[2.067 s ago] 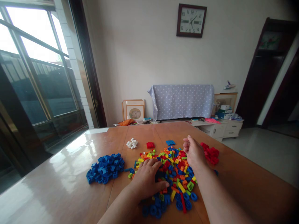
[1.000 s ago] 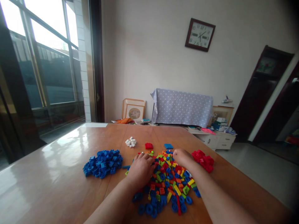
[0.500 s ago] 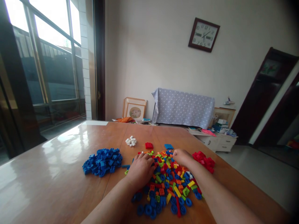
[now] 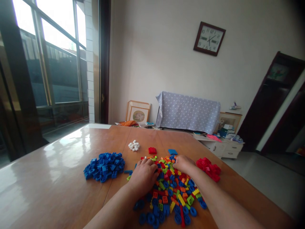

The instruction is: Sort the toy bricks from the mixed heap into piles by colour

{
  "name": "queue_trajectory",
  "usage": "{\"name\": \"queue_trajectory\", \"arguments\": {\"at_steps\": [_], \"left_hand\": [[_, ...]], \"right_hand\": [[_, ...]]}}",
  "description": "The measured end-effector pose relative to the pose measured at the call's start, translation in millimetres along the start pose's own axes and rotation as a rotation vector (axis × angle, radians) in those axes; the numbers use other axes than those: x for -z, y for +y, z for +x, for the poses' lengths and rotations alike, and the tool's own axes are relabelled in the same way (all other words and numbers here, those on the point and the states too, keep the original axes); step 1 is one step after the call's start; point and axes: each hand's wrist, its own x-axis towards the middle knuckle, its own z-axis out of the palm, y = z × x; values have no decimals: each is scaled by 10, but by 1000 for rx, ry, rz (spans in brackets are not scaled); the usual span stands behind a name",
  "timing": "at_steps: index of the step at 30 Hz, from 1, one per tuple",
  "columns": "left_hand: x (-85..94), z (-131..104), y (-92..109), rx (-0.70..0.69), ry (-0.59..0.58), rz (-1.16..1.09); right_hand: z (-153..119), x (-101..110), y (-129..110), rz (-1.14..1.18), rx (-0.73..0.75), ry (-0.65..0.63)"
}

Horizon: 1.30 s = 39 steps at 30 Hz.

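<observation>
A spread-out pile of mixed toy building bricks in blue, red, orange, yellow and lime lies on the wooden table before me. My left hand rests over the pile's left side, fingers bent downward and thumb apart from them; no brick shows in it. At the pile's far right edge, my right hand is closed, its fingertips down among small bricks. Whatever it pinches is hidden. Several blue wheel-like pieces lie at the pile's near edge.
Sorted heaps stand around the pile: blue bricks on the left, red bricks on the right, white pieces farther back. A red block and a blue block lie behind the pile on the table.
My right hand has moved slightly left and down, farther into the bricks. My left hand has stayed nearly in place. The view has shifted a little.
</observation>
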Motion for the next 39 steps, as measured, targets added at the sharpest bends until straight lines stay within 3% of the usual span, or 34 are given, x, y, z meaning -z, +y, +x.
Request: {"name": "queue_trajectory", "arguments": {"at_steps": [14,22,30,39], "left_hand": [[68,-5,54,16,-49,22],[121,-1,67,21,-46,5],[81,4,51,28,-43,-3],[91,6,37,46,-57,-14]], "right_hand": [[140,180,206,264,60,-104],[176,341,231,387,143,-294],[469,249,67,409,14,-29],[717,105,-142,317,-56,34]]}}
